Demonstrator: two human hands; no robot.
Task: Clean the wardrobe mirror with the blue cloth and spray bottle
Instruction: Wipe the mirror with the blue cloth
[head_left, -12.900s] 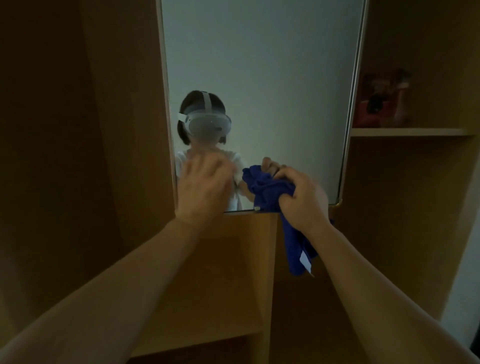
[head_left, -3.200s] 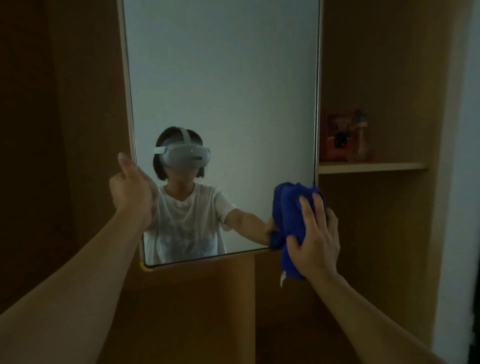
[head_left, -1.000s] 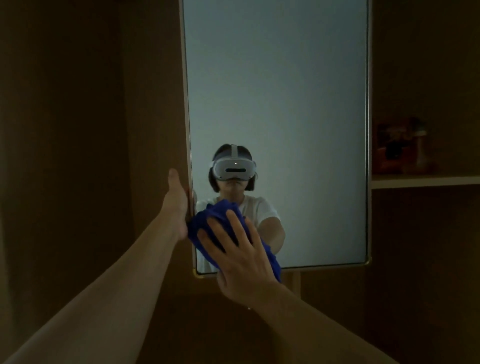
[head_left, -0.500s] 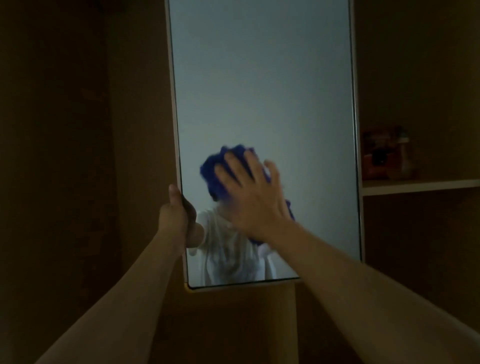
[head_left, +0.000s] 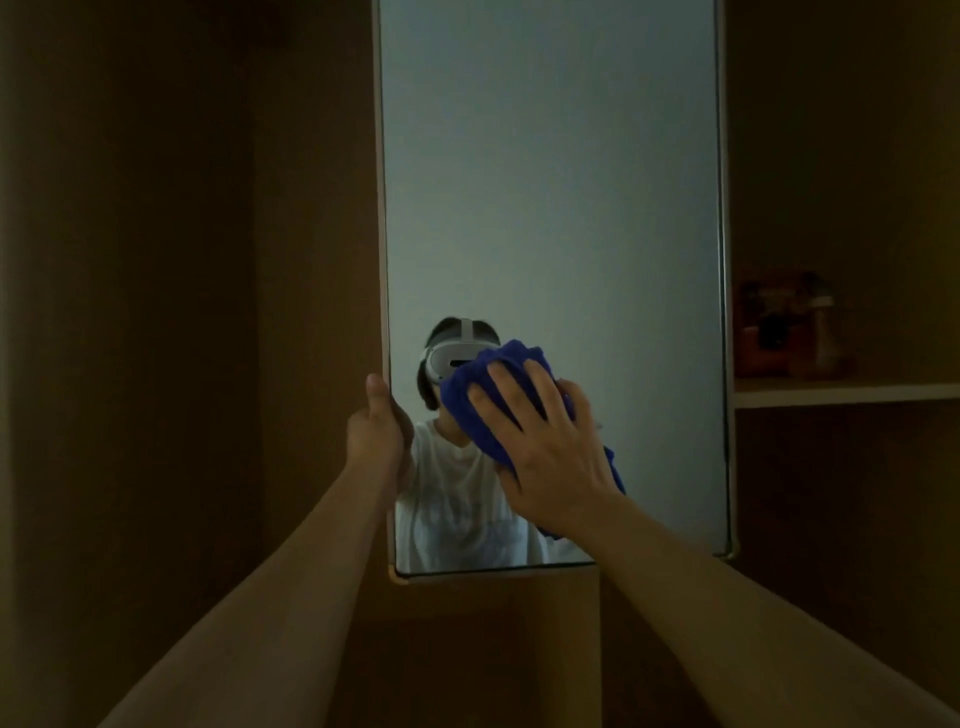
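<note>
The tall wardrobe mirror (head_left: 550, 208) fills the middle of the view, framed in pale wood. My left hand (head_left: 375, 431) grips its left edge, thumb up along the frame. My right hand (head_left: 540, 441) presses the bunched blue cloth (head_left: 483, 389) flat against the lower middle of the glass, fingers spread over it. A person with a white headset and white shirt is reflected behind the cloth. The spray bottle (head_left: 823, 332) appears to stand on the shelf at the right, dim and hard to make out.
Dark wooden wardrobe panels (head_left: 156, 312) flank the mirror. A shelf (head_left: 847, 392) at the right carries a red-orange object (head_left: 763, 332). A wooden divider (head_left: 550, 649) runs down below the mirror's bottom edge.
My right hand and the cloth have slid down and to the right across the glass since half a second ago. My left hand stays on the mirror's left edge.
</note>
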